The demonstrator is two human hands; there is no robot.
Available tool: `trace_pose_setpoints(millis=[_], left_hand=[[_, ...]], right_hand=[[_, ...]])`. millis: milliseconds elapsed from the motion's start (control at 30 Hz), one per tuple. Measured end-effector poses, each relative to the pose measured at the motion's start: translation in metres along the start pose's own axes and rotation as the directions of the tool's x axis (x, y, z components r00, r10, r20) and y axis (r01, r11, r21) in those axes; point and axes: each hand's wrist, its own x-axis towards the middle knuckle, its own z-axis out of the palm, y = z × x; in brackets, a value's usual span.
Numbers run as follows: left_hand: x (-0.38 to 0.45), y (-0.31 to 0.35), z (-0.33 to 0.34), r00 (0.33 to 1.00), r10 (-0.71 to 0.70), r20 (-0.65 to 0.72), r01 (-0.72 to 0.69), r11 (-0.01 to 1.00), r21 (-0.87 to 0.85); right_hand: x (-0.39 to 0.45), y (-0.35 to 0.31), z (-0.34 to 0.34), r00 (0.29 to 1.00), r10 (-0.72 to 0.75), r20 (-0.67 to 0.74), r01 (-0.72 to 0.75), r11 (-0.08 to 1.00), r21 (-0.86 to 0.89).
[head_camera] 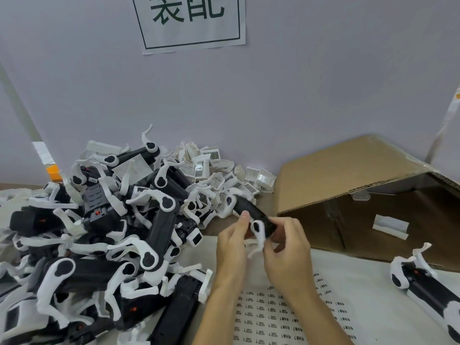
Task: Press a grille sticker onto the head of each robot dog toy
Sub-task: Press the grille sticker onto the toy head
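Left of your hands a heap of robot dog toys (pixel 99 245) covers the surface (pixel 373 295), while your left hand (pixel 231 242) and right hand (pixel 286 247) clamp one light, rigid dog (pixel 251 212) mid-air above the sticker sheet (pixel 268 317); grip its body, not the thin legs.

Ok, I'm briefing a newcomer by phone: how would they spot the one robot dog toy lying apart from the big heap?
Start at the tipped brown cardboard box on the right of the table. Just below its open side, at the right edge of the view, lies a single robot dog toy. Unlike the tangled pile of toys on the left, it lies alone on the white sheet, untouched by either hand.
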Motion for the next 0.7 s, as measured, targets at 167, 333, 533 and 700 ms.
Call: trace_pose_setpoints(millis=[167, 333, 533, 700], left_hand=[[0.002, -0.005, 0.002, 0.982, -0.111, -0.15, 0.089, 0.985, -0.151], [0.006, -0.006, 0.003, 0.945, -0.059, -0.322, 0.043, 0.997, -0.059], [0.011, -0.007, -0.001, 0.896, -0.05, -0.441, 0.032, 0.998, -0.049], [0.016, -0.012, -0.002, 0.897, -0.052, -0.438, 0.036, 0.998, -0.046]], right_hand=[[-0.005, -0.005, -0.001, 0.959, -0.208, 0.193, 0.223, 0.973, -0.06], [0.013, -0.019, 0.001, 0.995, -0.1, -0.003, 0.1, 0.995, -0.006], [0.089, -0.029, 0.038, 0.966, 0.242, 0.092, -0.243, 0.97, -0.002], [0.121, -0.013, 0.072, 0.888, 0.419, 0.187, -0.347, 0.88, -0.323]])
